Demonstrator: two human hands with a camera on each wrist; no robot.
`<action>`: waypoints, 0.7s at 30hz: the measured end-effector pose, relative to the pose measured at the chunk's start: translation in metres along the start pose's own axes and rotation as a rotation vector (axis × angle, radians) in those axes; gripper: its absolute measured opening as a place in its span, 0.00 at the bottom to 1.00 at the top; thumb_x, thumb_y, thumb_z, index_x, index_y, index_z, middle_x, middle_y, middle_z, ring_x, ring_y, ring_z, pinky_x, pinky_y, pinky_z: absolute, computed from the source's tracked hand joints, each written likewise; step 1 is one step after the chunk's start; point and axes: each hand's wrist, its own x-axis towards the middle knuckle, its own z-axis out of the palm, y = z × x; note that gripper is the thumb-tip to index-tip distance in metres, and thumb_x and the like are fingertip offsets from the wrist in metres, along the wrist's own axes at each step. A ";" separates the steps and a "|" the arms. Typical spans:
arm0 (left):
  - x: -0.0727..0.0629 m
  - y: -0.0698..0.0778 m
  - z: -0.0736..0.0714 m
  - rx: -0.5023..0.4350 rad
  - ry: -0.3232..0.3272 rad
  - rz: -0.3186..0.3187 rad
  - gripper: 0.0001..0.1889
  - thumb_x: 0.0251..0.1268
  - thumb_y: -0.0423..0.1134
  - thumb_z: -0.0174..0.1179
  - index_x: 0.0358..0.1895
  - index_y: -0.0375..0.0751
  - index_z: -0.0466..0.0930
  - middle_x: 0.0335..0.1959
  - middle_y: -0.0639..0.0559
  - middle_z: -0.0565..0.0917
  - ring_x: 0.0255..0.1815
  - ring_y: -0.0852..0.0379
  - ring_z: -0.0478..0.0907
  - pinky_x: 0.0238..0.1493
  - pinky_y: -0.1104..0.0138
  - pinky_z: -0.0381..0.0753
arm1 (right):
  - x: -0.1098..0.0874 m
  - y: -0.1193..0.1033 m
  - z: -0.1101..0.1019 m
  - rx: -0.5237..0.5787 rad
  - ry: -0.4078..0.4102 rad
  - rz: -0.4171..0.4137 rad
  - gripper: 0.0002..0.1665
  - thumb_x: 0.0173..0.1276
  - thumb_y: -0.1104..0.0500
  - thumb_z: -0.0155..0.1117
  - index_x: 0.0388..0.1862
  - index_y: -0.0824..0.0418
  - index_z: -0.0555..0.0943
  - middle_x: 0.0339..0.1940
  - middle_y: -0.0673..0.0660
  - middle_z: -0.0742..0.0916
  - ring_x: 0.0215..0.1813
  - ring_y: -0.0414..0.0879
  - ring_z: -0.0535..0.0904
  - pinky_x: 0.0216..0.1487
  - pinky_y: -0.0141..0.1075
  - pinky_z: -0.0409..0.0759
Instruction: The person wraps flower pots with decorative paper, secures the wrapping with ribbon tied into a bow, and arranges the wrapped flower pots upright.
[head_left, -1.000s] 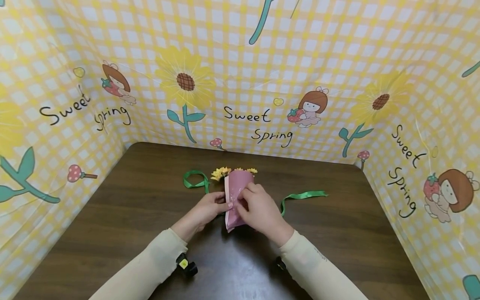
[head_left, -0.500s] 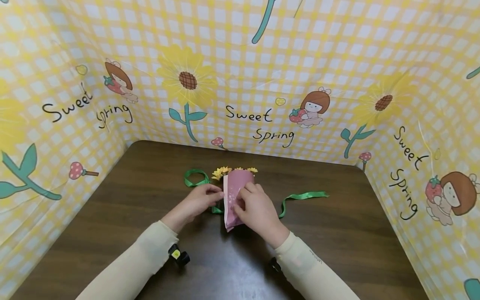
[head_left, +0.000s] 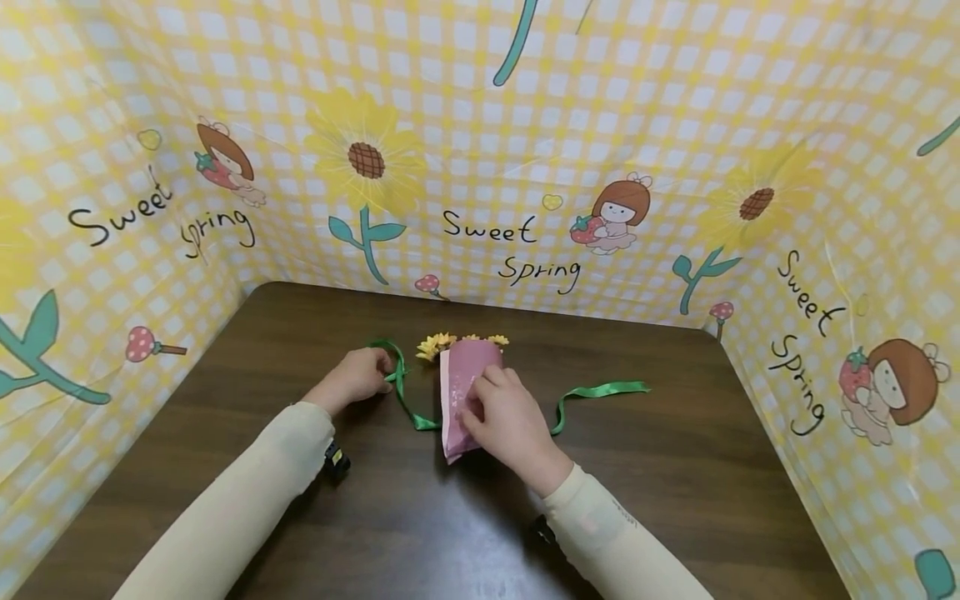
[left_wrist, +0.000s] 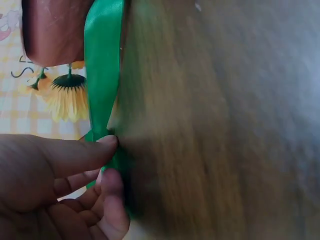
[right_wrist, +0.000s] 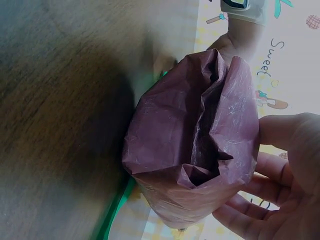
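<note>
A small bouquet in pink wrapping paper (head_left: 474, 360) lies on the dark wooden table, its yellow flowers (head_left: 435, 345) showing at the far end. In the right wrist view the folded, crumpled base of the wrapper (right_wrist: 170, 125) faces the camera. My right hand (head_left: 513, 421) holds the bouquet from above, thumb and fingers bent against the paper. A green ribbon (head_left: 409, 407) runs beneath the bouquet and out on both sides. Left of the bouquet, my left hand (head_left: 358, 373) pinches the ribbon between thumb and fingers; the left wrist view shows the ribbon (left_wrist: 104, 65) stretching up from the fingertips.
The ribbon's other end (head_left: 611, 389) lies to the right of the bouquet on the table (head_left: 675, 467). Yellow checked cloth walls (head_left: 480, 158) with printed flowers stand around the table's back and sides.
My left hand has let go of the wrapper and moved left and away from me, taking hold of the ribbon. The ribbon's left loop has shifted. My right hand stays on the bouquet.
</note>
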 end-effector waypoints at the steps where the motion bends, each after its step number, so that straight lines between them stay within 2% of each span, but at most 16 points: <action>1: -0.001 -0.001 -0.001 0.016 -0.002 0.002 0.04 0.64 0.33 0.66 0.39 0.37 0.82 0.34 0.46 0.83 0.35 0.50 0.77 0.39 0.58 0.77 | 0.000 0.000 0.000 0.001 0.002 -0.001 0.14 0.64 0.50 0.74 0.28 0.52 0.78 0.31 0.46 0.72 0.36 0.43 0.66 0.35 0.32 0.71; 2: -0.002 -0.003 -0.002 0.031 -0.001 0.008 0.02 0.64 0.32 0.65 0.35 0.38 0.81 0.31 0.48 0.82 0.33 0.51 0.77 0.37 0.60 0.76 | 0.000 -0.001 0.000 0.001 0.003 0.000 0.14 0.64 0.50 0.74 0.28 0.52 0.78 0.30 0.46 0.72 0.36 0.43 0.66 0.34 0.32 0.71; 5: -0.009 -0.007 -0.009 0.040 -0.019 0.016 0.06 0.65 0.31 0.58 0.29 0.41 0.78 0.25 0.50 0.79 0.27 0.53 0.75 0.32 0.63 0.73 | 0.000 -0.001 -0.001 0.002 0.001 0.007 0.13 0.64 0.49 0.74 0.28 0.52 0.79 0.31 0.46 0.72 0.36 0.43 0.67 0.34 0.32 0.72; 8: -0.019 -0.009 -0.022 -0.040 -0.058 -0.012 0.06 0.68 0.32 0.55 0.31 0.39 0.79 0.27 0.48 0.81 0.26 0.55 0.75 0.28 0.64 0.73 | -0.001 -0.002 0.000 0.001 -0.004 0.014 0.13 0.65 0.49 0.73 0.29 0.52 0.79 0.31 0.46 0.73 0.37 0.43 0.67 0.35 0.32 0.72; 10: -0.028 -0.006 -0.036 -0.138 -0.081 -0.034 0.06 0.71 0.33 0.54 0.36 0.36 0.79 0.29 0.44 0.82 0.25 0.55 0.75 0.26 0.64 0.74 | -0.001 -0.002 0.001 -0.003 -0.006 0.018 0.13 0.65 0.48 0.73 0.29 0.53 0.80 0.32 0.46 0.73 0.37 0.43 0.67 0.35 0.32 0.73; 13: -0.043 0.004 -0.062 -0.278 -0.107 -0.040 0.08 0.75 0.35 0.53 0.43 0.32 0.78 0.29 0.42 0.81 0.23 0.55 0.72 0.25 0.63 0.73 | -0.001 -0.003 0.002 -0.009 0.000 0.019 0.13 0.65 0.48 0.73 0.29 0.52 0.80 0.32 0.46 0.73 0.37 0.43 0.67 0.34 0.32 0.73; 16: -0.057 0.015 -0.086 -0.366 -0.121 -0.020 0.10 0.78 0.38 0.54 0.48 0.32 0.77 0.28 0.46 0.78 0.22 0.56 0.69 0.25 0.63 0.72 | -0.001 -0.003 0.003 -0.014 0.007 0.011 0.13 0.66 0.48 0.72 0.29 0.52 0.80 0.32 0.46 0.74 0.37 0.43 0.68 0.35 0.32 0.73; 19: -0.068 0.026 -0.104 -0.387 -0.109 0.016 0.12 0.79 0.41 0.55 0.50 0.34 0.77 0.32 0.48 0.78 0.24 0.56 0.69 0.26 0.62 0.72 | 0.000 -0.004 0.003 -0.012 0.015 0.007 0.13 0.66 0.48 0.72 0.29 0.52 0.80 0.32 0.46 0.74 0.38 0.43 0.68 0.35 0.32 0.74; 21: -0.072 0.036 -0.110 -0.386 -0.083 0.045 0.13 0.78 0.44 0.57 0.51 0.36 0.78 0.35 0.49 0.78 0.27 0.57 0.68 0.28 0.63 0.71 | 0.000 -0.005 0.003 -0.011 0.015 0.010 0.13 0.66 0.48 0.72 0.29 0.52 0.80 0.32 0.46 0.74 0.38 0.43 0.68 0.35 0.32 0.74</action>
